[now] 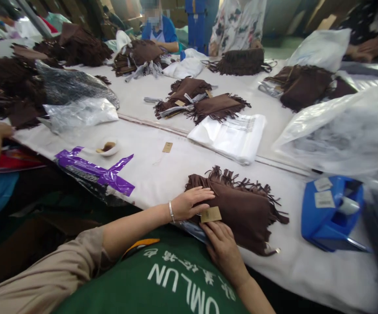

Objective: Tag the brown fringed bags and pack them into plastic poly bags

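Note:
A dark brown fringed bag lies flat at the table's front edge, its fringe pointing away from me and to the right. My left hand rests on the bag's left end, fingers stretched out and lying flat, a bangle around the wrist. On the bag's near edge lies my right hand, with its fingers extended over the brown fabric and its thumb hidden. Between both hands sits a small tan hang tag, close to the fingertips. Grey-blue material shows under the bag's near left edge.
A blue tape dispenser stands at right, below a large clear plastic bag. White plastic bags, more fringed bags, a loose tag, a small white dish and purple tape lie around. Other people work nearby.

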Demonstrator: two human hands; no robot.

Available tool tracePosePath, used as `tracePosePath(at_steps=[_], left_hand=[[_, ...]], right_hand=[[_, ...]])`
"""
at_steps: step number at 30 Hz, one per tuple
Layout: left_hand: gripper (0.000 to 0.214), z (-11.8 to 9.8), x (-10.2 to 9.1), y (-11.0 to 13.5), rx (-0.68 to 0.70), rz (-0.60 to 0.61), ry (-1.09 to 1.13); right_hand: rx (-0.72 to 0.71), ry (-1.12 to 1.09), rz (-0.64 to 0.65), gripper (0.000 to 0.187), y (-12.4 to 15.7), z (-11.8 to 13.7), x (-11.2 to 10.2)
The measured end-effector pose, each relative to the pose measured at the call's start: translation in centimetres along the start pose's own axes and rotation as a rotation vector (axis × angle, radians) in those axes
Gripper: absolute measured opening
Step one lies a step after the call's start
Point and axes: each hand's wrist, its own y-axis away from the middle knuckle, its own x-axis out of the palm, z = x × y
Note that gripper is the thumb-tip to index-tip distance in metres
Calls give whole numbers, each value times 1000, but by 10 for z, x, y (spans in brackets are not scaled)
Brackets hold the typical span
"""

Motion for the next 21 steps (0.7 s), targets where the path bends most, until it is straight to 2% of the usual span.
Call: tracePosePath(at_steps=[3,6,8,11,13,15,18,21], left_hand=[[40,-12,10,0,118,37,-85],[45,-22,27,-3,238,146,-165],[51,-28,40,-9,286,216,-220],[60,-38,60,-22,318,297,-315],[61,-46,74,-32,323,326,-378],[61,-54,88,-40,322,325,-423],[60,-58,105,-49,342,284,-451],[46,-51,113,-56,379,199,-429]], right_hand=[[54,15,-52,50,17,-3,-12],[220,-21,-165,45,48,-5,-28],[422,-105,-313,38,70,-5,-39],[896,-316,-609,35,95,-6,-51],[1166,-558,-774,40,105,-10,-54],[1279,-840,-871,48,110,-17,-55],[1302,-1131,-882,56,114,-28,-57],[1307,-1358,-728,60,117,-34,-63]])
